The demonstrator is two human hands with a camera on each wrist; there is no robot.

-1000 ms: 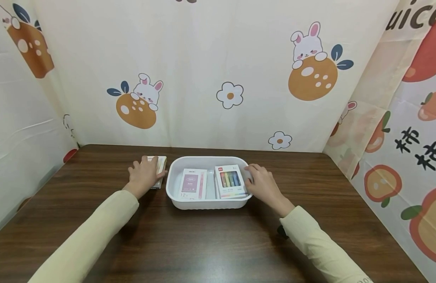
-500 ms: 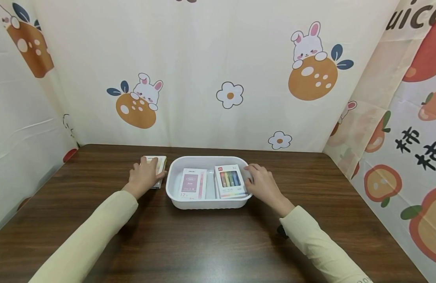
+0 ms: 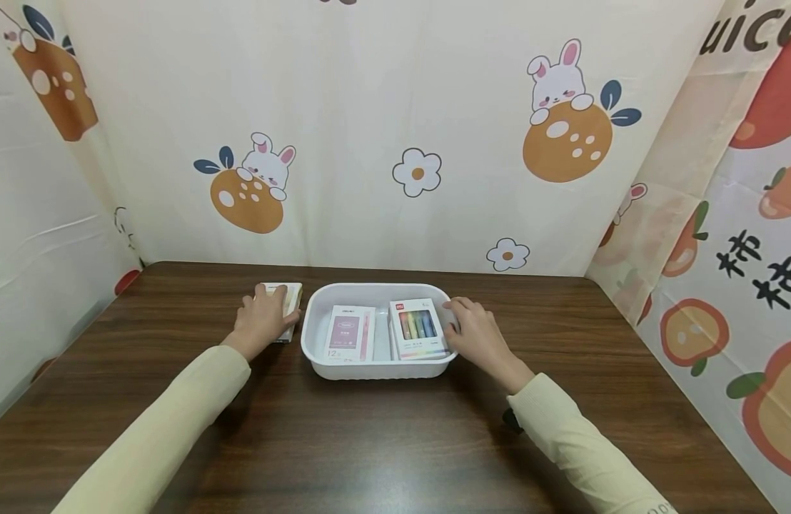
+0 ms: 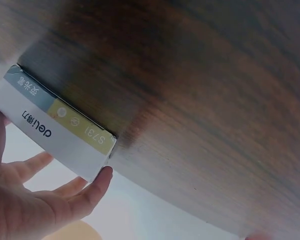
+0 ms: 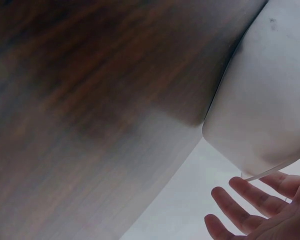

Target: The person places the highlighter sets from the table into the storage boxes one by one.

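At the back of the table, my left hand [image 3: 260, 321] grips a small white highlighter box [image 3: 293, 300] lying left of the tub. In the left wrist view, my thumb and a finger span the highlighter box [image 4: 50, 130], whose edge is grey and yellow. My right hand [image 3: 482, 339] rests over the right rim of a white plastic tub [image 3: 376, 371]. In the right wrist view, several fingers [image 5: 255, 195] are nearly straight at the rim. Inside the tub lie a pink-and-white box [image 3: 347, 335] on the left and a white box with coloured sticks pictured on it [image 3: 417, 328] on the right.
The dark wood-grain table [image 3: 370, 442] reaches back to a printed curtain [image 3: 357, 107]. More printed cloth [image 3: 42, 235] hangs at both sides. A small black object [image 3: 512, 421] shows under the right sleeve.
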